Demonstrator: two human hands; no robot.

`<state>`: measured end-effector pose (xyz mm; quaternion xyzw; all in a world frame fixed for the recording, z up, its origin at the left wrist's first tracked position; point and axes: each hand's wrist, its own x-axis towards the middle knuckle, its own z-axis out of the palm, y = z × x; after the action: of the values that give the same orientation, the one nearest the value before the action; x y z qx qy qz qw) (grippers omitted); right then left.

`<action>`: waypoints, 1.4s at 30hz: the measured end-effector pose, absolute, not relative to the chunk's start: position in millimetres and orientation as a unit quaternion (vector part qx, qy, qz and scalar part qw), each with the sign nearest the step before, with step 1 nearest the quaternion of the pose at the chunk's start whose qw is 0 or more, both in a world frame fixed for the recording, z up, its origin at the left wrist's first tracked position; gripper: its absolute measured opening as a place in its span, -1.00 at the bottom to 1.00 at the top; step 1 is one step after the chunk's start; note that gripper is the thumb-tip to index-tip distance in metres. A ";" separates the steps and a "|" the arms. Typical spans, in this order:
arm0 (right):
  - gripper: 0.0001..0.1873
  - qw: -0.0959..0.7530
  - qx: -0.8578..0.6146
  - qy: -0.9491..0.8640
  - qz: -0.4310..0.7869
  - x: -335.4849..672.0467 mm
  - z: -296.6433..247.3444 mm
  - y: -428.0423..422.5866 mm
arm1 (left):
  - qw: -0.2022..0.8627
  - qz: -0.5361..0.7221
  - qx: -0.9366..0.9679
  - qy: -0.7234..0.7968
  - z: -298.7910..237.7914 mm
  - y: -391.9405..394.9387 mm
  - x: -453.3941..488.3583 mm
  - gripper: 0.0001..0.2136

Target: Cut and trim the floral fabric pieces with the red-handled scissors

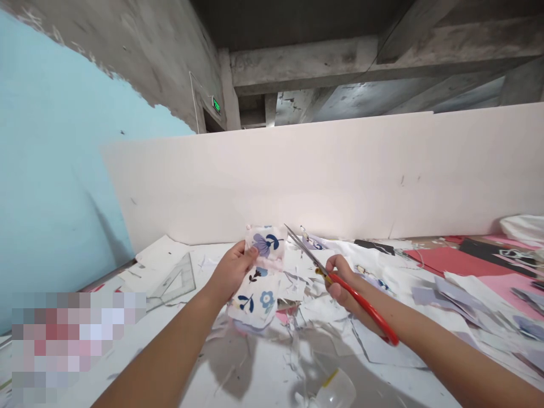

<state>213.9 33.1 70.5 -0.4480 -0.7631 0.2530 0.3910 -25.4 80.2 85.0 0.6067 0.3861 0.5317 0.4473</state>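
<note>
My left hand (pixel 233 271) pinches a strip of white fabric (pixel 263 292) printed with blue and purple flowers, its thumb lying on the front. The strip hangs upright over the table, its lower end curling. To the right of it, my right hand (pixel 342 280) grips red-handled scissors (pixel 365 306) near the pivot. Their metal blades point up and left, the tips close to the fabric's upper right edge but apart from it. How far the blades are parted is hard to make out.
Paper and fabric scraps (pixel 314 317) litter the white table. A clear set square (pixel 178 280) lies at left, a clear plastic object (pixel 338 388) at the near edge. Red sheets (pixel 450 263) and lilac pieces (pixel 463 303) spread at right. A pale panel (pixel 331 181) stands behind.
</note>
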 end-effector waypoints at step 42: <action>-0.51 0.420 -0.506 -0.689 0.305 181.6 56.3 16.7 | 0.360 0.582 0.600 0.415 57.5 49.0 25.7 -0.61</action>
<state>181.6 16.7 56.3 -0.5063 -0.6888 0.3052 0.4195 25.7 49.0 57.5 0.5999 0.4149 0.5818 0.3597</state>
